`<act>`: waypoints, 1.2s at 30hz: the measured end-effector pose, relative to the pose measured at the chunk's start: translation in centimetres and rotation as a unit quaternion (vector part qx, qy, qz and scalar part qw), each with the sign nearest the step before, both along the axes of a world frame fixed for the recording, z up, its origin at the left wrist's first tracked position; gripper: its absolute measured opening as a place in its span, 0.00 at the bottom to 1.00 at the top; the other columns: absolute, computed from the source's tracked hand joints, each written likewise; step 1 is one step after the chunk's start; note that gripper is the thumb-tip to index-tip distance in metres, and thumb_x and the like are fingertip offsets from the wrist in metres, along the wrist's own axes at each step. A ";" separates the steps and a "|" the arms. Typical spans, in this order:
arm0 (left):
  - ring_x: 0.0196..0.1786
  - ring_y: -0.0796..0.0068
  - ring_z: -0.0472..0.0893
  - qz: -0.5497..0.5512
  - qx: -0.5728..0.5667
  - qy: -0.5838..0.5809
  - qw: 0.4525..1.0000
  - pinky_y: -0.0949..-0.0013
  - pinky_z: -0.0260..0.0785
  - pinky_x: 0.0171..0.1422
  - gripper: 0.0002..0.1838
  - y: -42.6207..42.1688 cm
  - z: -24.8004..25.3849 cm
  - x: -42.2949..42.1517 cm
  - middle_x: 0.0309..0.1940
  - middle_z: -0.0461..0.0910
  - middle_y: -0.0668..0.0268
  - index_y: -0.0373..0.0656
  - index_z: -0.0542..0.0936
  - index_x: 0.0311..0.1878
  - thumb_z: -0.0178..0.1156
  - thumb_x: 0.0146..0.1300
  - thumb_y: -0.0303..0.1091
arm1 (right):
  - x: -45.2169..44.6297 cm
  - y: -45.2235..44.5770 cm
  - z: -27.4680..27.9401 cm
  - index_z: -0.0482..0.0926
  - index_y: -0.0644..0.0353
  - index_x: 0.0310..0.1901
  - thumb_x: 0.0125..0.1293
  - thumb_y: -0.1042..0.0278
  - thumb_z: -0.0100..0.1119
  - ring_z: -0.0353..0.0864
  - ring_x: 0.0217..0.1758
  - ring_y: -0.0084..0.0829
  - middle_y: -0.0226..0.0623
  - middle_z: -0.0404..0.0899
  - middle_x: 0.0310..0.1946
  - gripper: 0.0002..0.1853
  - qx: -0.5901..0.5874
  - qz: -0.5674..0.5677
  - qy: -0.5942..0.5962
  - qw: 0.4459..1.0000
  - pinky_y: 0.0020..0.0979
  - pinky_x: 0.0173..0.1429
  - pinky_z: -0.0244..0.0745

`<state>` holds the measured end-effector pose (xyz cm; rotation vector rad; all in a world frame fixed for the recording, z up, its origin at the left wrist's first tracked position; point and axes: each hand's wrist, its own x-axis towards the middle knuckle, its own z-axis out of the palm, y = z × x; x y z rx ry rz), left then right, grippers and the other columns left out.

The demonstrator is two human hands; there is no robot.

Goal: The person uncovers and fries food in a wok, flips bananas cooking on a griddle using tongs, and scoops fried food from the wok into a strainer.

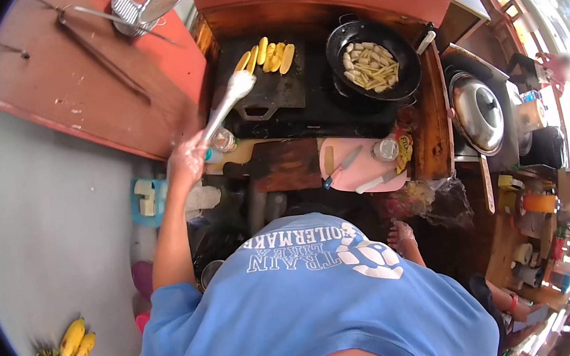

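- Your left hand is closed around the handle of a long, pale utensil, its whitish head just beside the banana slices on the dark griddle.
- Your right hand is low beside your shirt; whether it grips anything, you cannot tell from here.
- Across your blue shirt you can read "TRAIN LIKE A" and "BOILERMAKE", the latter running into a white emblem.
- The yellow packet carries lettering you can't make out clearly, and the small mark on the black stove is too tiny to read.
- The utensil's head is blurred, so its exact shape is unclear; your right forearm is partly hidden by the shirt.
- Just beyond your left hand, a small jar stands partly behind the handle.
- Right of the griddle sits a black wok with pale pieces in it.
- Nearer you, a pink board bears a blue-handled knife, a white-handled knife and a glass jar.
- Crumpled clear plastic lies near your right hand.
- Farther out are a lidded pan at right and whole bananas at lower left.
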<state>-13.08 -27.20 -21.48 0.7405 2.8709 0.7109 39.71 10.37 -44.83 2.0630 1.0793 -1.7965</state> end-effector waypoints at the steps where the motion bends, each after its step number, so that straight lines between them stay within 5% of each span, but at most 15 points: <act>1: 0.34 0.59 0.83 0.040 0.005 0.009 0.999 0.59 0.75 0.38 0.17 -1.9 -5.4 -1.9 0.34 0.84 0.57 0.49 0.81 0.57 0.56 0.68 0.42 | 1.2 -0.5 0.2 0.75 0.60 0.49 0.61 0.46 0.57 0.78 0.34 0.46 0.43 0.77 0.35 0.25 0.001 -0.014 0.009 1.000 0.52 0.41 0.76; 2: 0.34 0.59 0.83 0.032 0.007 0.008 0.999 0.59 0.75 0.38 0.17 -1.4 -5.9 -2.2 0.34 0.84 0.57 0.49 0.81 0.57 0.56 0.68 0.42 | 2.7 -0.9 -0.2 0.75 0.60 0.49 0.61 0.46 0.57 0.78 0.34 0.46 0.43 0.77 0.35 0.25 0.002 -0.022 0.008 1.000 0.52 0.41 0.76; 4: 0.19 0.72 0.76 0.251 0.173 -0.328 0.894 0.65 0.66 0.19 0.20 -0.4 -6.9 -2.8 0.24 0.79 0.64 0.51 0.77 0.62 0.54 0.71 0.46 | 5.7 -2.0 -1.2 0.75 0.60 0.49 0.61 0.46 0.57 0.78 0.33 0.46 0.43 0.77 0.34 0.24 -0.008 -0.039 -0.003 0.999 0.52 0.41 0.76; 5: 0.14 0.82 0.67 0.250 0.223 -0.330 0.883 0.73 0.55 0.12 0.23 0.4 -8.3 -4.0 0.21 0.73 0.70 0.52 0.73 0.66 0.55 0.71 0.48 | 6.5 -2.8 -0.5 0.76 0.60 0.47 0.61 0.47 0.57 0.78 0.33 0.45 0.43 0.76 0.32 0.24 0.016 -0.049 -0.017 0.999 0.52 0.41 0.76; 8: 0.16 0.82 0.68 0.170 0.301 -0.439 0.829 0.75 0.59 0.15 0.25 2.9 -10.0 -8.8 0.21 0.74 0.71 0.53 0.71 0.67 0.57 0.70 0.48 | 8.2 -5.6 1.4 0.76 0.60 0.45 0.61 0.48 0.57 0.78 0.32 0.45 0.42 0.76 0.33 0.22 0.056 -0.083 -0.002 0.995 0.52 0.40 0.76; 12: 0.17 0.82 0.69 0.120 0.287 -0.461 0.831 0.75 0.59 0.15 0.25 8.1 -10.6 -12.9 0.24 0.75 0.70 0.53 0.72 0.66 0.59 0.69 0.48 | 8.3 -8.8 4.5 0.77 0.57 0.44 0.60 0.49 0.59 0.76 0.31 0.43 0.42 0.76 0.33 0.20 0.045 -0.067 -0.059 0.995 0.48 0.35 0.77; 16: 0.18 0.82 0.69 0.068 0.317 -0.489 0.810 0.76 0.59 0.16 0.27 9.5 -10.5 -14.0 0.24 0.75 0.69 0.52 0.72 0.66 0.61 0.67 0.48 | 16.5 -12.4 -6.4 0.78 0.56 0.45 0.58 0.57 0.62 0.76 0.29 0.37 0.40 0.77 0.30 0.16 0.006 -0.186 0.015 0.982 0.39 0.32 0.77; 20: 0.19 0.77 0.72 0.100 0.285 -0.412 0.859 0.71 0.65 0.19 0.22 8.5 -7.9 -12.6 0.23 0.78 0.65 0.50 0.77 0.63 0.60 0.68 0.45 | 15.8 -14.2 -6.8 0.80 0.60 0.43 0.58 0.62 0.63 0.76 0.25 0.33 0.38 0.78 0.29 0.14 0.074 -0.148 0.062 0.984 0.37 0.30 0.77; 22: 0.31 0.60 0.84 0.008 0.066 0.008 0.998 0.61 0.75 0.34 0.17 8.0 -6.3 -11.8 0.32 0.84 0.55 0.44 0.81 0.56 0.59 0.67 0.39 | 13.8 -13.4 -5.2 0.80 0.60 0.40 0.57 0.63 0.63 0.75 0.23 0.32 0.38 0.78 0.28 0.13 0.083 -0.103 0.008 0.991 0.35 0.29 0.76; 23: 0.43 0.53 0.83 0.033 -0.034 0.055 0.997 0.58 0.74 0.46 0.16 8.7 -3.0 -10.2 0.40 0.84 0.54 0.43 0.84 0.50 0.56 0.67 0.41 | 13.5 -13.1 -5.7 0.80 0.60 0.40 0.57 0.62 0.63 0.76 0.23 0.32 0.38 0.78 0.28 0.13 0.073 -0.113 0.007 0.991 0.35 0.29 0.76; 26: 0.43 0.54 0.83 0.034 -0.079 0.229 0.970 0.58 0.74 0.47 0.17 8.5 -1.9 -8.6 0.39 0.85 0.56 0.44 0.85 0.45 0.52 0.69 0.44 | 13.0 -12.5 -7.7 0.80 0.61 0.39 0.57 0.62 0.62 0.76 0.25 0.32 0.38 0.78 0.29 0.12 0.042 -0.139 0.005 0.989 0.35 0.30 0.76; 28: 0.43 0.56 0.83 0.091 -0.033 0.136 0.986 0.57 0.73 0.49 0.18 8.1 -2.0 -7.6 0.36 0.85 0.57 0.46 0.85 0.40 0.48 0.72 0.43 | 12.2 -11.6 -7.5 0.80 0.60 0.39 0.57 0.61 0.62 0.76 0.25 0.33 0.37 0.78 0.28 0.13 0.028 -0.137 0.000 0.990 0.36 0.30 0.76; 32: 0.40 0.54 0.80 0.007 -0.184 0.271 0.945 0.53 0.72 0.48 0.17 5.8 -3.4 -5.8 0.32 0.81 0.58 0.51 0.86 0.45 0.47 0.72 0.41 | 3.0 -9.5 4.3 0.79 0.56 0.40 0.58 0.58 0.61 0.77 0.27 0.35 0.37 0.77 0.27 0.13 0.037 -0.053 -0.017 0.998 0.40 0.32 0.75; 35: 0.42 0.53 0.81 -0.030 -0.120 0.331 0.935 0.55 0.72 0.49 0.14 2.5 -2.8 -2.4 0.33 0.82 0.58 0.54 0.84 0.51 0.52 0.69 0.41 | 3.0 -8.0 1.1 0.78 0.55 0.42 0.59 0.55 0.61 0.76 0.27 0.37 0.36 0.76 0.26 0.15 0.023 -0.043 0.029 0.998 0.42 0.32 0.76; 36: 0.39 0.55 0.81 -0.007 -0.075 0.231 0.970 0.57 0.72 0.46 0.15 1.5 -2.4 -1.2 0.32 0.82 0.58 0.54 0.83 0.54 0.55 0.67 0.39 | 3.1 -7.7 0.3 0.78 0.56 0.42 0.59 0.54 0.61 0.77 0.28 0.38 0.37 0.76 0.26 0.15 0.015 -0.055 0.058 0.997 0.42 0.33 0.76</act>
